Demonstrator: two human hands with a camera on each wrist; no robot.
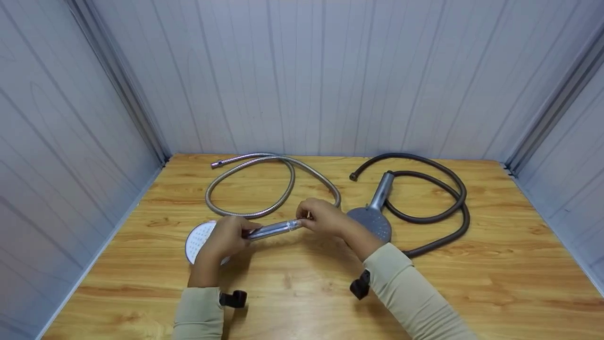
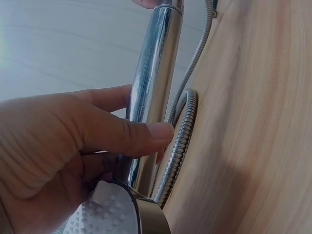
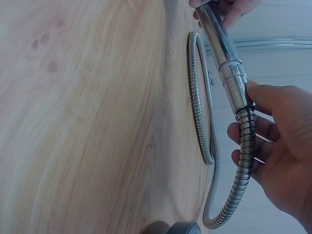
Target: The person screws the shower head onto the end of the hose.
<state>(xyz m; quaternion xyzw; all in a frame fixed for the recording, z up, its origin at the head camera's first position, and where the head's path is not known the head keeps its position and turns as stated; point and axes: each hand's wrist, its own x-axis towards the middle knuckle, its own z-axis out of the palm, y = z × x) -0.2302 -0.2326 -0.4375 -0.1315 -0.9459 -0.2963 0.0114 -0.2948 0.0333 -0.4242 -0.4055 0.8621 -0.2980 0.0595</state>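
- The left hand (image 1: 229, 236) holds the chrome hand shower (image 1: 271, 230) by its handle; the fingers are closed around it, with the thumb lying across the front and other fingers behind.
- The chrome hand shower is raised a little over the table (image 1: 292, 302), in front of the person. Its round white spray face (image 1: 197, 240) is on the left side, and the handle points to the right hand and slightly upward in the head view.
- The right hand (image 1: 323, 218) is at the end of this handle. Its fingers are bent and nearly closed, and they pinch the end fitting of the chrome shower hose (image 3: 244, 168), with the thumb on the metal part.
- The fitting meets the handle end in one line; I cannot tell how tight this joint is.
- From the right hand the chrome hose goes down, then makes a loop on the table behind the hands. Its free end (image 1: 216, 164) lies at the far left of the loop.
- A dark grey hand shower (image 1: 368, 219) lies near the right forearm, spray face up, with its handle pointing away from the person.
- A dark grey hose (image 1: 420, 220) lies in loops to the right of it.
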